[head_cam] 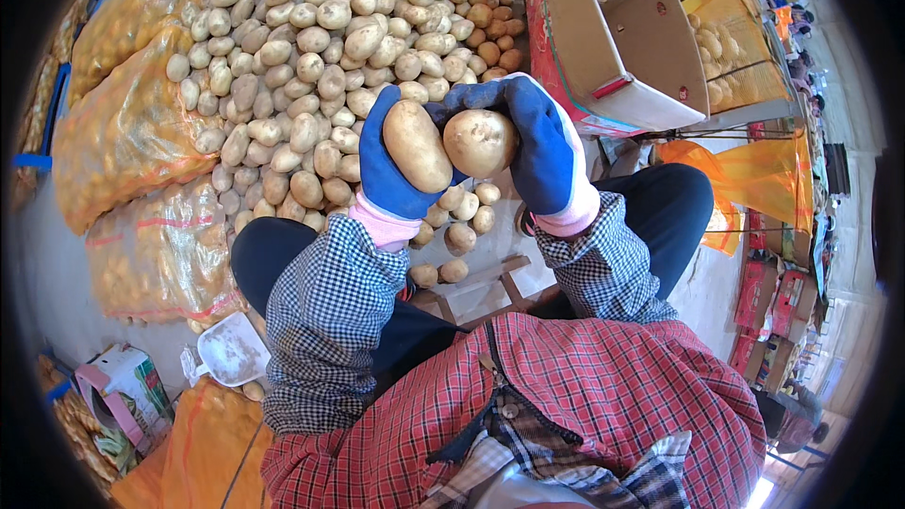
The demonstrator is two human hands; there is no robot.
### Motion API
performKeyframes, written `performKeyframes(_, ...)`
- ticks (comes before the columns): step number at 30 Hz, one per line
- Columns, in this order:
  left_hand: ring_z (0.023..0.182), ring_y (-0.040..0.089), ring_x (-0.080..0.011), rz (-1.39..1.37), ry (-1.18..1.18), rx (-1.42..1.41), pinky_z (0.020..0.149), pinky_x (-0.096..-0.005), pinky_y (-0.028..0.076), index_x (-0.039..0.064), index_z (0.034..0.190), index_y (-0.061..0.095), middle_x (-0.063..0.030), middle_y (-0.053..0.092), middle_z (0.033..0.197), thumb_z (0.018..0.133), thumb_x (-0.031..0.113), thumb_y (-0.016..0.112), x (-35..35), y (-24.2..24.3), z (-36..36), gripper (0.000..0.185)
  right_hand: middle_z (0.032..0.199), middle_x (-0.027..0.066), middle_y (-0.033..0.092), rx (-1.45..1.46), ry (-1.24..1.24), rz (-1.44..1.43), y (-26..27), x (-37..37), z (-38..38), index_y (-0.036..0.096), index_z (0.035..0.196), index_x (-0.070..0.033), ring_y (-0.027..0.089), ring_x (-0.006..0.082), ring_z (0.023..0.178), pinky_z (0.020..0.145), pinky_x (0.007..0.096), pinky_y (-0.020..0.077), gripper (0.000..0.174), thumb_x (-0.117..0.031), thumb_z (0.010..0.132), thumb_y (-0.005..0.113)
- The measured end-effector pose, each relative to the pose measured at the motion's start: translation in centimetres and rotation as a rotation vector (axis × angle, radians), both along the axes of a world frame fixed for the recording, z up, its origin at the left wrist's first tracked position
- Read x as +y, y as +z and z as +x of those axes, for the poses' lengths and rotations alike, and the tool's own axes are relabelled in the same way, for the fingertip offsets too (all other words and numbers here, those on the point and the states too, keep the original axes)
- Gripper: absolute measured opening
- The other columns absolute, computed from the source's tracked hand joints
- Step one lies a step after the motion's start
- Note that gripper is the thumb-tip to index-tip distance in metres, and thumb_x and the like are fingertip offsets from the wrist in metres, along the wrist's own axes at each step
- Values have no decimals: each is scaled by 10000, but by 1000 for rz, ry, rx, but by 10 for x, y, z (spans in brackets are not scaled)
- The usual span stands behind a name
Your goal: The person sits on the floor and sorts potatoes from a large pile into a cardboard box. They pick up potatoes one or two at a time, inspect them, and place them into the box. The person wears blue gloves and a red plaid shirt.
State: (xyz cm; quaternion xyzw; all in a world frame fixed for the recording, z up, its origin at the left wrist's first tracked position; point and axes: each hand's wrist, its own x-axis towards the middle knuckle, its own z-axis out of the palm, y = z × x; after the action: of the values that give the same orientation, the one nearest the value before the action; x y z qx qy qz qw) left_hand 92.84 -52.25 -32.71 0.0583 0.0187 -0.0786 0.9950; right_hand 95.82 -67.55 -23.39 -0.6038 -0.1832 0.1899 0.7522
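My left hand [392,180], in a blue coated work glove with a pink cuff, holds a long oval potato [417,145]. Right beside it, my right hand [548,148], gloved the same way, grips a rounder potato [479,143] with a few dark marks on its skin. The two potatoes almost meet at the centre of the view, in front of my bent knees. Beyond my hands spreads a large heap of loose potatoes [304,74]. A few stray potatoes [452,271] lie on the floor between my legs.
An open cardboard box [615,35] stands at the right of the heap. Filled orange mesh sacks [134,127] line the left side. A white scoop [233,350] lies by my left elbow. Orange mesh bags [749,177] hang at the right, near several red cartons [785,304].
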Motion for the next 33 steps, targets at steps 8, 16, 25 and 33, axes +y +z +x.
performKeyframes(8, 963, 631, -215, 423, 38, 214, 883, -360, 535, 117, 1101, 594, -59, 644, 1047, 1010, 481, 483, -23, -17, 15, 391, 1231, 139, 637, -113, 43, -101, -22, -32, 22, 612, 1260, 30, 605, 203, 1148, 997, 350, 487, 429, -318, 1034, 503)
performKeyframes(16, 881, 637, -205, 1622, 64, -411, 765, -354, 559, 55, 1059, 514, -78, 634, 965, 747, 211, 789, -68, 0, 37, 444, 1207, 148, 660, 218, -240, 188, -46, -92, 22, 609, 1206, 30, 643, 217, 1112, 1005, 360, 499, 477, -396, 1066, 447)
performKeyframes(25, 913, 674, -225, 1392, 37, -453, 699, -408, 614, 26, 1149, 504, -122, 649, 992, 951, 232, 641, -98, 8, 31, 317, 1258, 124, 641, 392, -305, 427, -55, -135, 6, 605, 1243, 10, 610, 213, 1184, 1055, 355, 464, 376, -272, 1079, 419)
performKeyframes(33, 968, 642, -171, 1448, 126, -454, 818, -297, 563, 34, 1213, 480, -79, 615, 1097, 801, 25, 776, -103, -3, 34, 508, 1267, 109, 629, 269, -339, 95, -60, -144, 9, 551, 1345, 26, 579, 178, 1181, 1050, 320, 429, 431, -194, 977, 594)
